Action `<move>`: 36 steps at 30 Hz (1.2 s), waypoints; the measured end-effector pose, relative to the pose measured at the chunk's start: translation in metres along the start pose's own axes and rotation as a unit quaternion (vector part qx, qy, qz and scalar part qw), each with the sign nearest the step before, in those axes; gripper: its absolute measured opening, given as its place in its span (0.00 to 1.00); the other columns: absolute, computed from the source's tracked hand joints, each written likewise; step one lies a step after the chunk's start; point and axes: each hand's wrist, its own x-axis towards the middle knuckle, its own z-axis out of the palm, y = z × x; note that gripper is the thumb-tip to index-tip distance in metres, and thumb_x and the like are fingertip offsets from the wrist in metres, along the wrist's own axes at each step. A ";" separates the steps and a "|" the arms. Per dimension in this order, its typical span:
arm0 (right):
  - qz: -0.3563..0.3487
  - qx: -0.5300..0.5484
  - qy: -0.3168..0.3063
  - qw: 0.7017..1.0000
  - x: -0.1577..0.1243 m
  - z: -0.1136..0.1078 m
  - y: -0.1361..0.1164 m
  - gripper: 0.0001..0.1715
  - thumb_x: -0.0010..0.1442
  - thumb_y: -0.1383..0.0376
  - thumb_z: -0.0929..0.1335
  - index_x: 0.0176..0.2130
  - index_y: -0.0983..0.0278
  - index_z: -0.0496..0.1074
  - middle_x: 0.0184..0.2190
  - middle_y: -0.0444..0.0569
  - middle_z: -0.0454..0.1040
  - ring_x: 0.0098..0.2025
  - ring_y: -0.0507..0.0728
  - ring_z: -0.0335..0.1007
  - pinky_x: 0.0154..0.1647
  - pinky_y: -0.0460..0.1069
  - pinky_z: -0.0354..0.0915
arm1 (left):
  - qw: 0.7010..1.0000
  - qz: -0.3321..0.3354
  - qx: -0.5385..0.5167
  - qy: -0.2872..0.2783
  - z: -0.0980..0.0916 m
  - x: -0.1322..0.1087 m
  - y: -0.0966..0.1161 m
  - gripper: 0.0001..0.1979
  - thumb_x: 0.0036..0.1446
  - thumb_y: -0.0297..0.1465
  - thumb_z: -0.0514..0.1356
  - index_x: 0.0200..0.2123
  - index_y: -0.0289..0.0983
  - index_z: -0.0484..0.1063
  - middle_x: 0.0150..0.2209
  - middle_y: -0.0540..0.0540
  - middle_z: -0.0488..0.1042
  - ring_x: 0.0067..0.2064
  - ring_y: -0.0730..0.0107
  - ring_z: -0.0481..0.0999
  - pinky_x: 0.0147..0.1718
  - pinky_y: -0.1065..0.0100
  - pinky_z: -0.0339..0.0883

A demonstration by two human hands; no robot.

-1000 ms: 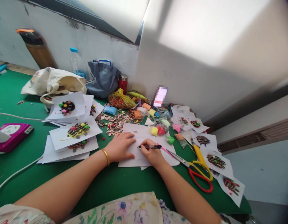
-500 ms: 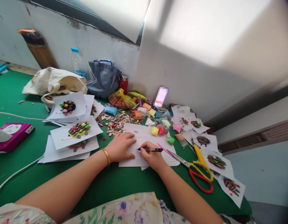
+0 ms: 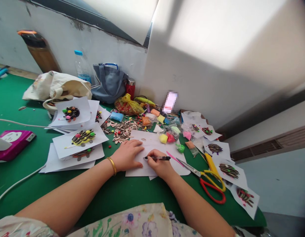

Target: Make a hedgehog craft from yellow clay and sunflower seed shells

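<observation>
My right hand [image 3: 160,164] is closed around a black pen [image 3: 157,158], its tip pointing left on a white sheet of paper [image 3: 152,141] that lies on the green table [image 3: 24,164]. My left hand [image 3: 127,154] rests flat on the same sheet just left of the pen tip, fingers stretched out, a gold bangle [image 3: 113,165] on the wrist. A thin pink stick [image 3: 174,159] lies on the paper just right of the pen.
Red-and-yellow scissors [image 3: 209,184] lie to the right. Paper sheets with seed-and-clay figures sit at left [image 3: 80,137] and right [image 3: 228,170]. Sunflower seeds [image 3: 122,130], clay lumps [image 3: 167,137], bags, a bottle [image 3: 80,67] and a pink box [image 3: 14,143] crowd the table.
The pen in my right hand has shifted slightly left and down across the paper. My left hand has stayed flat in place.
</observation>
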 end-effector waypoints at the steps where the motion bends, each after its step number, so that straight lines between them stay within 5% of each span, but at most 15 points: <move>1: 0.001 -0.003 0.004 1.000 0.000 0.000 0.000 0.05 0.57 0.65 0.65 0.31 0.62 0.71 0.27 0.42 0.73 0.29 0.52 0.66 0.30 0.46 0.60 | 1.000 -0.001 0.000 -0.001 0.000 0.000 0.000 0.34 0.43 0.49 0.68 0.54 0.45 0.70 0.62 0.43 0.65 0.63 0.50 0.60 0.60 0.49 0.51; 17: 0.028 -0.009 0.078 0.997 0.002 -0.008 0.010 0.06 0.56 0.64 0.64 0.28 0.62 0.70 0.25 0.43 0.71 0.28 0.54 0.66 0.29 0.47 0.60 | 1.000 -0.006 -0.011 -0.003 0.001 -0.001 -0.002 0.36 0.43 0.48 0.69 0.55 0.46 0.70 0.62 0.43 0.64 0.64 0.48 0.58 0.61 0.50 0.49; 36: 0.026 0.017 0.036 0.999 0.005 -0.002 0.014 0.08 0.59 0.61 0.65 0.34 0.61 0.72 0.28 0.44 0.75 0.30 0.54 0.70 0.32 0.47 0.64 | 1.000 -0.010 -0.020 -0.005 0.001 0.000 -0.001 0.35 0.43 0.48 0.69 0.56 0.46 0.69 0.63 0.43 0.63 0.64 0.48 0.58 0.62 0.49 0.48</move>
